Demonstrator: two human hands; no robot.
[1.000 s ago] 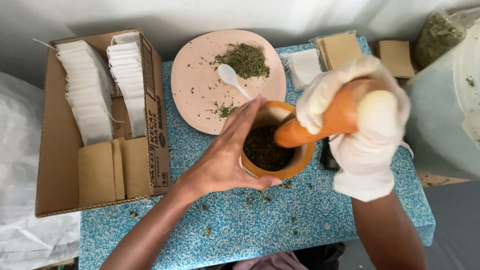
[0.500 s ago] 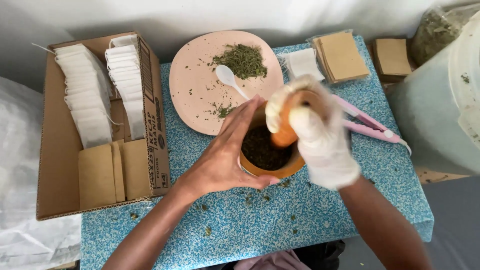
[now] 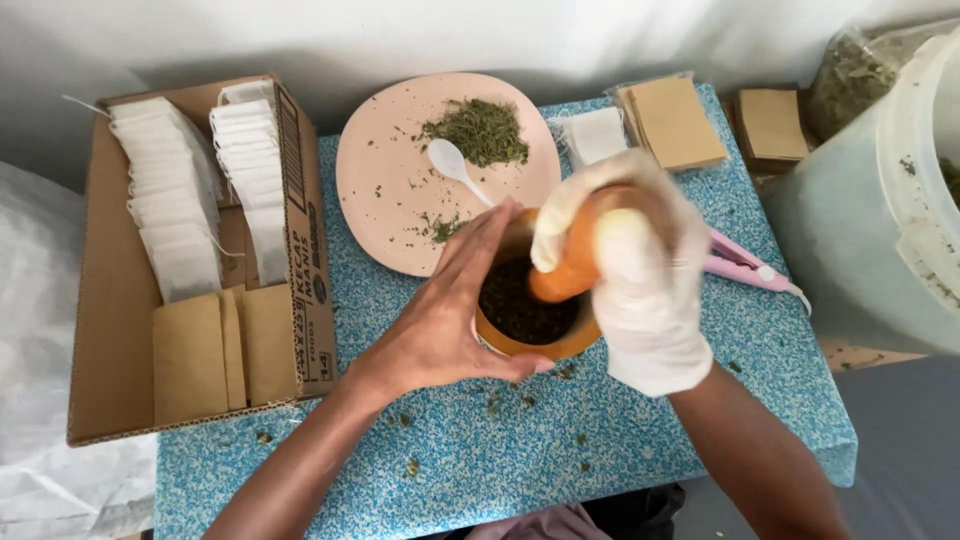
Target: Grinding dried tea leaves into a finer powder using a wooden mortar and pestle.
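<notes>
An orange wooden mortar [image 3: 560, 345] with dark ground herbs [image 3: 520, 310] inside stands on the blue speckled table [image 3: 600, 440]. My bare left hand [image 3: 450, 310] wraps around the mortar's left side and holds it steady. My right hand [image 3: 640, 280], in a white glove, grips an orange pestle [image 3: 565, 275] whose tip is down in the mortar. Just behind the mortar lies a pink plate [image 3: 390, 190] carrying a heap of dried green herbs [image 3: 480, 130] and a white plastic spoon [image 3: 455, 165].
A cardboard box [image 3: 110, 380] on the left holds rows of white tea bags [image 3: 170, 200] and brown envelopes [image 3: 215, 350]. Brown sachets [image 3: 675, 120] lie at the back right, a pink tool [image 3: 745, 265] beside my right hand, a large white bucket [image 3: 880, 230] at the right.
My right hand has brought the pestle from a raised, tilted position down into the mortar. The left hand has stayed on the mortar.
</notes>
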